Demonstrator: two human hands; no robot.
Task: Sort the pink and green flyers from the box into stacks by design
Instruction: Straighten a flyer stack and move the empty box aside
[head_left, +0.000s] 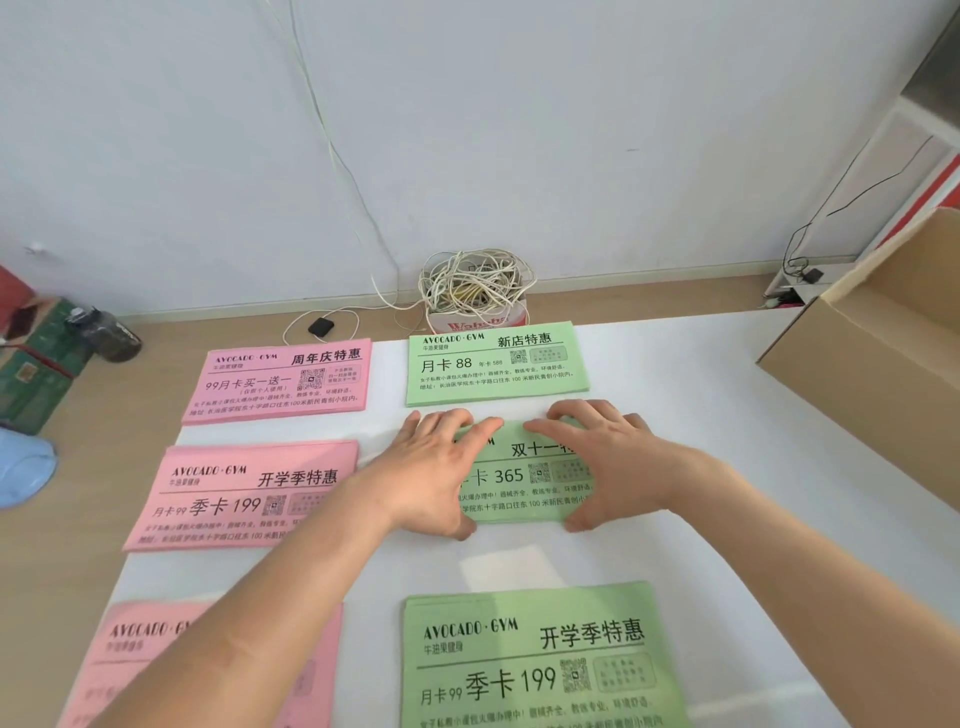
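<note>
Head view shows six sorted stacks on the white table (727, 415); left hand (431, 467) and right hand (597, 457), fingers spread flat, square up the middle green paper flyer stack (519, 483). Open brown cardboard box (893, 332) possibly empty, its interior hidden.

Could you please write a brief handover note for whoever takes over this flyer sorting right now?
Left hand and right hand: both flat on the middle green stack, squaring its sides.
Laid out: three pink stacks on the left, far green stack, near green stack.
The box sits at right; its contents are not visible.
Left: check the box and sort any remaining flyers.
</note>
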